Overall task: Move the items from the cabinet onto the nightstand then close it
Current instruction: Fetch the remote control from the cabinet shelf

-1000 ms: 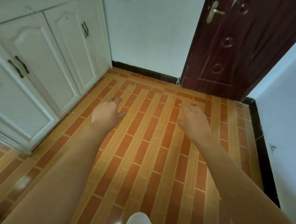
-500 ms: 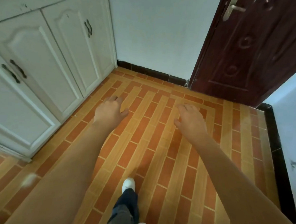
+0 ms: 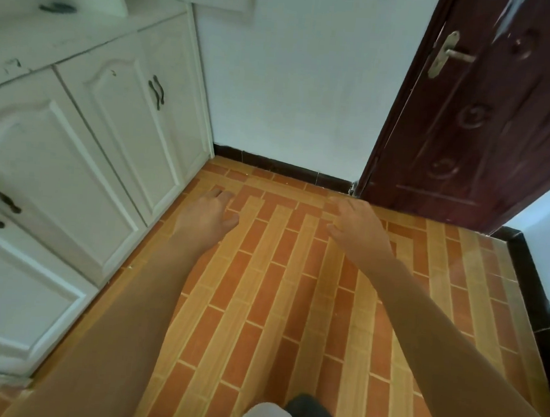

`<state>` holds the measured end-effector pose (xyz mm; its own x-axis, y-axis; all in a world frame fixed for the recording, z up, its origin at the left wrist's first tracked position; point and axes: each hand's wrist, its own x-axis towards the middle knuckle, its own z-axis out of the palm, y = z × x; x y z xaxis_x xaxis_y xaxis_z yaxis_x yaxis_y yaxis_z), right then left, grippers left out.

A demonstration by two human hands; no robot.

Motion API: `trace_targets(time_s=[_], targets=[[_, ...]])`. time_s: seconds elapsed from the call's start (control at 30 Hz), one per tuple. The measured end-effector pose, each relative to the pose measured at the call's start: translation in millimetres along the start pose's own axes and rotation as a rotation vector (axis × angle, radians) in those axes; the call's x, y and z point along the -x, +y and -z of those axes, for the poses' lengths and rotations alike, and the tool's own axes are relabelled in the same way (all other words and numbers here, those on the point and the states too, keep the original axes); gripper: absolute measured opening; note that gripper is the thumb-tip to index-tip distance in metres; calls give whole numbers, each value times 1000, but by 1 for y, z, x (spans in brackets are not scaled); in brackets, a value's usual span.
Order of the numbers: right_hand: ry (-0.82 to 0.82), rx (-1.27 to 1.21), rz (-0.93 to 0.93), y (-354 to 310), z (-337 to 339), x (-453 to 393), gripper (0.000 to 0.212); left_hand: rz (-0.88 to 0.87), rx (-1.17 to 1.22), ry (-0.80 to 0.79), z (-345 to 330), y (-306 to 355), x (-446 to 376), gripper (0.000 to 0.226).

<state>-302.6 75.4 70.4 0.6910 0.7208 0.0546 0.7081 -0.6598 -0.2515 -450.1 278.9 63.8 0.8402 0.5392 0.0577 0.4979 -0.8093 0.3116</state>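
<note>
We are viewing two bare forearms reaching forward over the tiled floor [image 3: 261, 304], both cut off by the lower edge of the frame. Our left hand [image 3: 207, 215] is hanging palm down with fingers loosely extended and holding nothing; its fingertips are partly hidden behind the knuckles. Our right hand [image 3: 359, 229] is likewise hovering with fingers spread and relaxed, gripping nothing. The white cabinet [image 3: 76, 164] is standing along the left side, its doors all appearing shut, so whatever is inside is hidden from us. We are counting three pairs of dark door handles [image 3: 156, 92], the lowest pair partly cut off at the left edge, and one more dark handle [image 3: 57, 8] above the ledge. A dark red door [image 3: 472, 123] with one metal lever handle [image 3: 447, 54] is occupying the upper right, its top cut off. At the bottom edge, a pale shape and a dark shape [image 3: 286, 415] are showing, too cropped for us to identify.
</note>
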Motion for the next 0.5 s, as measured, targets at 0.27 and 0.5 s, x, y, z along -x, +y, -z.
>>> trace_targets(time_s=[0.27, 0.5], targets=[[16, -45, 60, 19, -9, -132, 50, 39, -26, 47, -3, -24, -118, 45], [28, -47, 105, 45, -3, -269, 45, 155, -19, 139, -5, -27, -243, 43]])
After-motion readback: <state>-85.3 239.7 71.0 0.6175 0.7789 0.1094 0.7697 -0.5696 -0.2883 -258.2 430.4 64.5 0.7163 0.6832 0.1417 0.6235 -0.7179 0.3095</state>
